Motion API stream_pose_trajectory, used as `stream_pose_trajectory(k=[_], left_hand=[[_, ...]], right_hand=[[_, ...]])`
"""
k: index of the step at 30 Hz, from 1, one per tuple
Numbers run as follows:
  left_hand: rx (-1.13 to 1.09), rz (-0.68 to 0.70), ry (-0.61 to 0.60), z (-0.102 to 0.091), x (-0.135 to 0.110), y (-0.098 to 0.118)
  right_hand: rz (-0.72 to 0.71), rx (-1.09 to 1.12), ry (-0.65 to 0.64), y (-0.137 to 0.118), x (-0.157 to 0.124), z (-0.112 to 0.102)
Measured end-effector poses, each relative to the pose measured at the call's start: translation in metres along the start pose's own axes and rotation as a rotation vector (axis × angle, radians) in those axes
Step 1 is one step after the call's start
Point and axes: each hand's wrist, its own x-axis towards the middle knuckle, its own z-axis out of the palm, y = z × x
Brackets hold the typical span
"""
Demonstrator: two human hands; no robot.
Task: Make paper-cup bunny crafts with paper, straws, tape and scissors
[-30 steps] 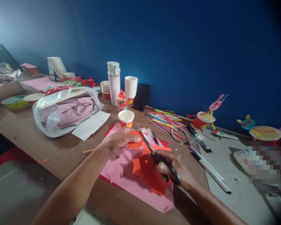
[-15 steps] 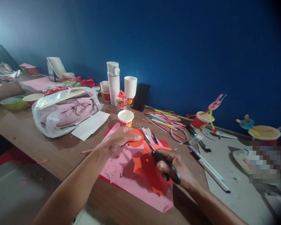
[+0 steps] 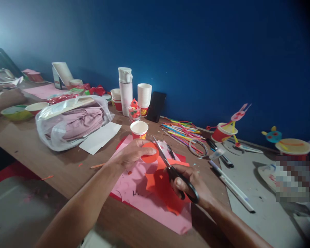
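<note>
Between the thumb and fingers of my left hand [image 3: 132,152] is a round orange-red paper disc [image 3: 149,155]. My right hand [image 3: 184,181] is closed around the black handles of a pair of scissors [image 3: 165,160], whose blades point up and left, right beside the disc's right edge. Below both hands lies a pink paper sheet [image 3: 150,203] with a dark scribble on it. An orange paper sheet [image 3: 167,194] with cut edges rests on the pink one, partly hidden by my right hand. A paper cup [image 3: 139,129] stands just beyond my left hand.
Colored pipe cleaners [image 3: 183,131], a tape roll [image 3: 198,148] and markers [image 3: 232,187] lie to the right. A plastic bag [image 3: 72,124] with pink cloth sits left. At the wall stand a white bottle [image 3: 125,93], stacked cups [image 3: 144,98] and a phone [image 3: 156,106]. Another person's hand [image 3: 9,98] is far left.
Almost nothing differs. The view has shifted very slightly, and both hands keep the disc and the scissors in nearly the same place.
</note>
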Motion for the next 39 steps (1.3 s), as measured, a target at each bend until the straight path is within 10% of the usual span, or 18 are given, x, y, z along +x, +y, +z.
stream_pose_trajectory(k=[39], left_hand=[[0.078, -0.102, -0.002, 0.0010, -0.0079, 0.0089]], right_hand=[[0.053, -0.013, -0.008, -0.0045, -0.0018, -0.0023]])
